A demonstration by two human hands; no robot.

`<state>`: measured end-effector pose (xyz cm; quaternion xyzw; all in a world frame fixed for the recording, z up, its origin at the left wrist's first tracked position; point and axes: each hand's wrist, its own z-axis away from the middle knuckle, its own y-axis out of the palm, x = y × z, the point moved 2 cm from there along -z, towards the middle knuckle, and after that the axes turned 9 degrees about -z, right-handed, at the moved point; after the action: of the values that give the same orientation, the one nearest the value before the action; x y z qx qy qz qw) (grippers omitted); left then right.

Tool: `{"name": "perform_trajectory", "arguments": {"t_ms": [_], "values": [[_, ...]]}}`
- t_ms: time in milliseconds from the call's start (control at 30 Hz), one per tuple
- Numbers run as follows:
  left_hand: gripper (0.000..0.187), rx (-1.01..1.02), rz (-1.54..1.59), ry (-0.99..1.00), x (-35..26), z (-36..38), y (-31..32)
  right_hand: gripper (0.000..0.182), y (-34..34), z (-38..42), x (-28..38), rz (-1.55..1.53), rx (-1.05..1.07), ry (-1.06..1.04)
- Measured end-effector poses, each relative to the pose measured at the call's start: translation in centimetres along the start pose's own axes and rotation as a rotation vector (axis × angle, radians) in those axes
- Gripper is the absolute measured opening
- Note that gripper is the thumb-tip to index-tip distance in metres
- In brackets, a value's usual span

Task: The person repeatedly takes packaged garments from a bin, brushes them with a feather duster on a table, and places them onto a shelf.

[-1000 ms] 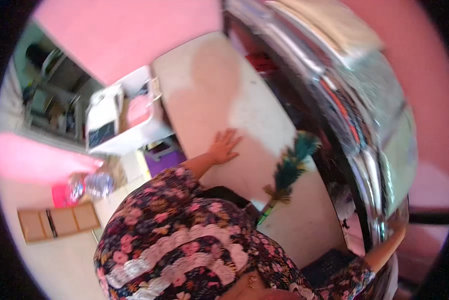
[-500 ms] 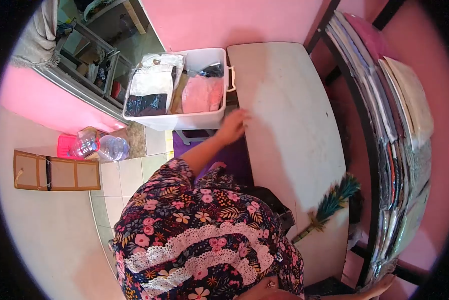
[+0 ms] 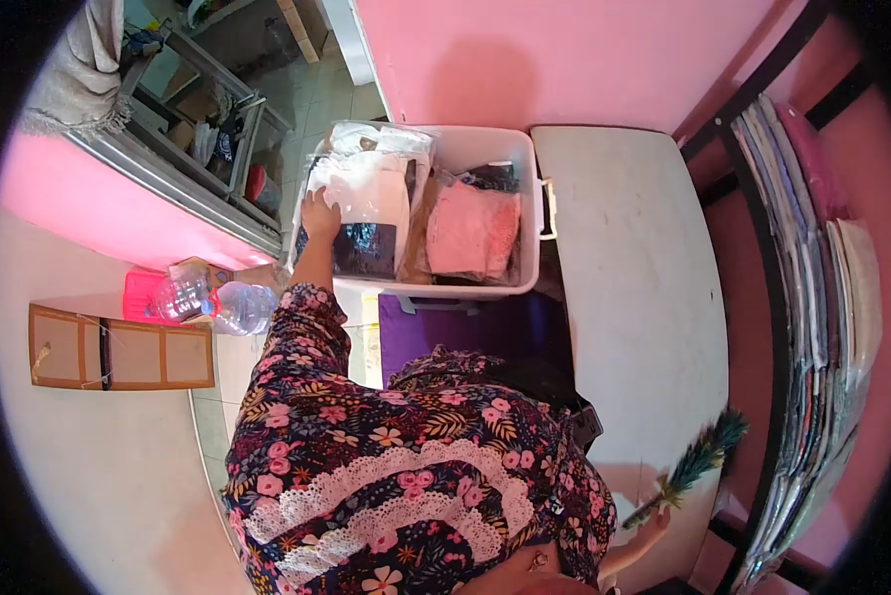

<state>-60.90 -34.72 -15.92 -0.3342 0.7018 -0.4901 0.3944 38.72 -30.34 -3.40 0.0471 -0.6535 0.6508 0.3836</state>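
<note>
Because its clear film looks slick and the cloth inside soft, the white packet (image 3: 371, 193) beneath the left grip (image 3: 320, 215) should be light but floppy, prone to slide or sag if pinched at one corner. Nothing about it looks fragile (though the film could wrinkle or tear). A broad hold suits it best, thumb above and fingers under the edge beside the left grip, with the middle supported. The left grip is open, its fingers spread on the packet and closed around nothing that shows. The packet lies flat in the bin (image 3: 465, 293), mostly to the right of that grip; it is white, with a dark panel nearer the wearer and bright glare on the film. Farther right, a pink packet (image 3: 470, 228) lies in the same bin.

The right grip (image 3: 652, 537) is at the duster's handle; whether it closes round it, I cannot tell. The duster (image 3: 703, 456) looks light, with a stiff handle, best for holding, and soft, dark green plumes slanting away from that grip over the table (image 3: 644, 248).
</note>
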Motion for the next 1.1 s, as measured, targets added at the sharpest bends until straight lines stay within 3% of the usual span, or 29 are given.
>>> {"name": "perform_trajectory", "arguments": {"t_ms": [167,267,400,433,500,533,667,733,800,867,933,967,1033,1067,1100], "values": [[0.064,0.1,-0.192,0.023,-2.9,-2.9,-2.1,0.055,0.8,-1.1,0.2,-0.056,0.034,0.061],[0.072,0.19,-0.261,0.331,-4.0,-5.9,-2.6,0.054,1.0,-1.4,-0.2,-0.096,0.047,0.109],[0.081,0.302,-0.426,0.445,-4.0,-8.3,-2.0,0.053,1.3,-1.7,-1.9,-0.157,0.056,0.17],[0.081,0.305,-0.425,0.461,-5.7,-7.7,-3.7,0.052,1.3,-1.7,-2.7,-0.181,0.059,0.186],[0.084,0.381,-0.728,0.316,-8.3,-6.9,-7.0,0.052,1.4,-1.7,-4.2,-0.231,0.049,0.214],[0.086,0.321,-0.773,0.322,-7.4,-7.9,-6.0,0.052,1.7,-1.6,-5.1,-0.251,0.053,0.235],[0.072,0.318,-0.886,0.303,-7.9,-8.1,-7.1,0.041,4.0,0.1,-8.2,-0.295,0.071,0.238],[0.052,0.367,-0.972,0.479,-9.8,-7.0,-8.5,0.039,4.9,2.2,-9.7,-0.325,0.172,0.326],[0.039,0.405,-0.817,0.633,-9.2,-7.7,-7.2,0.038,6.1,3.6,-11.3,-0.363,0.19,0.363],[0.04,0.588,-0.655,0.769,-10.2,-10.4,-4.0,0.036,7.5,3.5,-12.7,-0.428,0.124,0.351],[0.045,0.676,-0.577,0.687,-15.1,-9.3,-5.3,0.035,8.6,0.9,-13.4,-0.479,-0.022,0.251],[0.044,0.612,-0.627,0.805,-18.0,-9.0,-6.1,0.035,9.0,-0.7,-13.6,-0.466,-0.101,0.184],[0.044,0.762,-0.409,0.697,-24.2,-7.1,-8.9,0.039,9.6,-3.4,-15.2,-0.189,-0.248,0.029],[0.045,0.803,-0.29,0.65,-27.2,-5.6,-11.5,0.047,8.6,-3.5,-12.8,-0.149,-0.211,0.209],[0.044,0.679,-0.258,0.745,-29.4,-4.9,-12.9,0.047,8.7,-3.2,-12.8,-0.149,-0.238,0.235]]}}
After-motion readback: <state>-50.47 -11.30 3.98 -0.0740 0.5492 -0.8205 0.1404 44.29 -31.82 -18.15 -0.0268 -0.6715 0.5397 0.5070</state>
